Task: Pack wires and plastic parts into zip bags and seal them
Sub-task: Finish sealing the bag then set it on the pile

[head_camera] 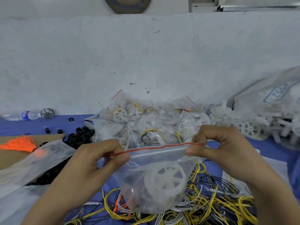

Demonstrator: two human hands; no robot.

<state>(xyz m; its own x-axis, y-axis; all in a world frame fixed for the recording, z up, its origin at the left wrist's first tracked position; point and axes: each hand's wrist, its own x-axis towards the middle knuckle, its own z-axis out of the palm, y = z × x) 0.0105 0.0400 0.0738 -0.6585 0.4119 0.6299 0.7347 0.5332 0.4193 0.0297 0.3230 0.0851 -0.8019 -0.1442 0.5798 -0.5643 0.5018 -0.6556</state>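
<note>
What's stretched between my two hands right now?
Head view: the red-lined top edge of the zip bag, pinched by the left hand and the right hand.

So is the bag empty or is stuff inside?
Not empty: a white wheel shows through the bag.

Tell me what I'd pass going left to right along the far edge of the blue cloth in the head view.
water bottle → dark spoked wheel → heap of black rings → pile of filled zip bags → loose white wheels
</note>
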